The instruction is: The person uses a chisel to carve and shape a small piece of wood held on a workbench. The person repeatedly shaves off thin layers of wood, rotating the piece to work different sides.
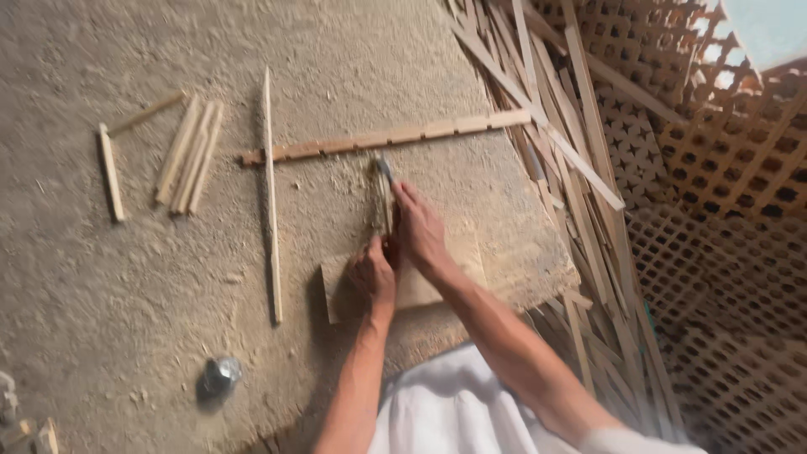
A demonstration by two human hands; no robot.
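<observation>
My left hand (pixel 374 273) grips the near end of a thin wooden stick (pixel 380 210) that stands on a flat wooden block (pixel 416 286) on the dusty floor. My right hand (pixel 419 231) is closed on a chisel-like tool with a metal blade (pixel 385 168), laid along the stick. The blade tip points away from me, close to a long notched wooden strip (pixel 387 137) lying crosswise. Shavings lie around the stick.
A long thin slat (pixel 271 193) lies to the left. Further left lie several short sticks (pixel 189 155) and a single one (pixel 111 172). A small metal can (pixel 218 376) sits near me. Stacked slats (pixel 555 126) and wooden lattice panels (pixel 714 210) fill the right.
</observation>
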